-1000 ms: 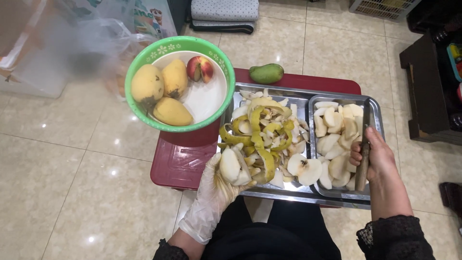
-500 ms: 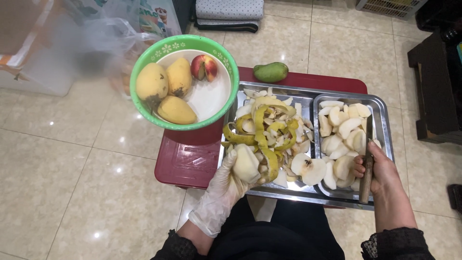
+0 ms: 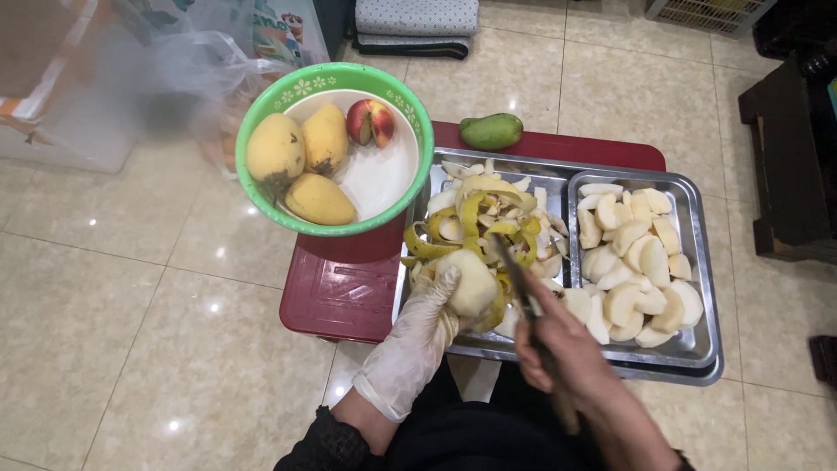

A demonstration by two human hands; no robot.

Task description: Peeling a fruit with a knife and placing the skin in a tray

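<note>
My left hand (image 3: 417,336), in a thin clear glove, holds a peeled pale fruit (image 3: 471,282) over the near edge of the steel tray (image 3: 708,359). My bare right hand (image 3: 558,344) grips a knife (image 3: 516,276), its blade pointing up beside the fruit. Behind the fruit lies a heap of yellow-green peel (image 3: 485,225) in the tray's left part. A smaller steel pan (image 3: 693,197) on the right holds several pale fruit slices (image 3: 629,259).
A green bowl (image 3: 261,113) with three yellow fruits and a red-yellow one rests at the left on a dark red stool (image 3: 336,296). A green mango (image 3: 491,131) lies behind the tray. Tiled floor surrounds; dark furniture (image 3: 789,157) stands at right.
My right hand moved left from the slice pan, bringing the knife beside the fruit. My left hand lifted the peeled fruit out of the peel heap.
</note>
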